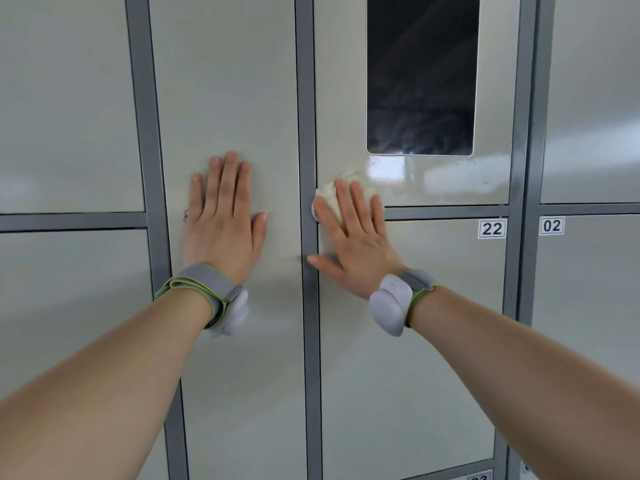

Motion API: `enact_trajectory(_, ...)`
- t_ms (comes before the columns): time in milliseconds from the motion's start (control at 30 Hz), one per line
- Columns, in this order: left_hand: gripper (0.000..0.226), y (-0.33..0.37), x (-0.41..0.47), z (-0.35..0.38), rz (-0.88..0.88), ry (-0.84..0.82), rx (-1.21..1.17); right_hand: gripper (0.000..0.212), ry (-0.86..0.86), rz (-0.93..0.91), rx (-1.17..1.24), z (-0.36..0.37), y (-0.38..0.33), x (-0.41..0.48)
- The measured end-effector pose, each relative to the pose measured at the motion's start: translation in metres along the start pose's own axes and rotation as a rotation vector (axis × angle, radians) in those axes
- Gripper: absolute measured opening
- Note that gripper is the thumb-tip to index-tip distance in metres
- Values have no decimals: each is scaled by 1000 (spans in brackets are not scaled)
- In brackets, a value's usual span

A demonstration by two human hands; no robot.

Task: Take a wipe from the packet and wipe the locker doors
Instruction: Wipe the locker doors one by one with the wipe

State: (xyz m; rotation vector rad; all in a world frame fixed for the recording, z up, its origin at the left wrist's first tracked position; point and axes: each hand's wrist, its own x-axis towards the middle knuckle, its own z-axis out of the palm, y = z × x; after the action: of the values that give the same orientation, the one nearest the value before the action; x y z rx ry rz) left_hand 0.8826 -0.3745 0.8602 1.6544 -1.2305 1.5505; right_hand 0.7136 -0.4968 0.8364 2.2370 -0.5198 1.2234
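A wall of pale grey locker doors with darker grey frames fills the view. My left hand (225, 216) lies flat with straight fingers on a tall door (235, 98) left of the centre frame. My right hand (353, 237) presses a crumpled white wipe (332, 194) with straight fingers against the lower left corner of the screen panel (450, 181), just above door 22 (433, 306). The wipe shows above and between my fingers. A wet sheen marks the panel below the dark screen (422, 74). No packet is in view.
A vertical grey frame strip (306, 133) runs between my hands. Number labels 22 (492, 229) and 02 (551, 225) sit on doors at the right. More doors lie to the far left (65, 98) and far right (592, 98). Both wrists wear grey bands.
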Motion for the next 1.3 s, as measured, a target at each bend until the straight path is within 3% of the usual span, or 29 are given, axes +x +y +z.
enact_trajectory(200,64,0,-1,0,-3,-5,-7,71,33,-87,-108,2,9,-14)
enact_trajectory(367,63,0,-1,0,-2,10,-33,80,-59,130,20,-13,0,6)
enact_trajectory(633,61,-2,-2,1,20,22,-63,72,7,-40,-115,12,-5,-32)
enact_trajectory(833,61,-3,-2,0,26,21,-76,75,-59,213,38,-7,-14,-6)
enact_trajectory(967,61,-4,-2,0,39,30,-83,81,-58,120,7,10,-23,-31)
enact_trajectory(1133,62,-4,-3,1,38,21,-89,74,-49,17,-110,22,-18,-58)
enact_trajectory(1300,63,-3,-3,0,46,13,-87,77,-87,239,40,4,-26,-31)
